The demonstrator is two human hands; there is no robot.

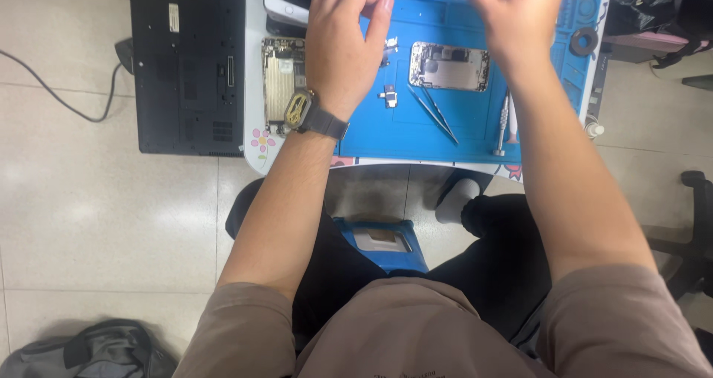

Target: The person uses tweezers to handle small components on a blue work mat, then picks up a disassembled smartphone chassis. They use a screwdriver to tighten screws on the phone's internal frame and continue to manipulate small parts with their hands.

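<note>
Both hands hover over the blue mat [475, 137] on the worktop. The left hand [343, 47] curls loosely, holding nothing visible; the right hand [516, 18] is blurred, its grip unclear. The opened phone [449, 67] lies between them, beside the tweezers [433, 111].

Opened phone chassis [449, 67] flat on blue mat [475, 137]

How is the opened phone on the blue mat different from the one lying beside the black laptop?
The phone chassis on the blue mat lies lengthwise left to right, fully on the mat; the phone chassis beside the laptop lies crosswise to it, off the mat on the white table. The first sits between both hands, the second next to the left hand. Both are opened, insides showing.
</note>
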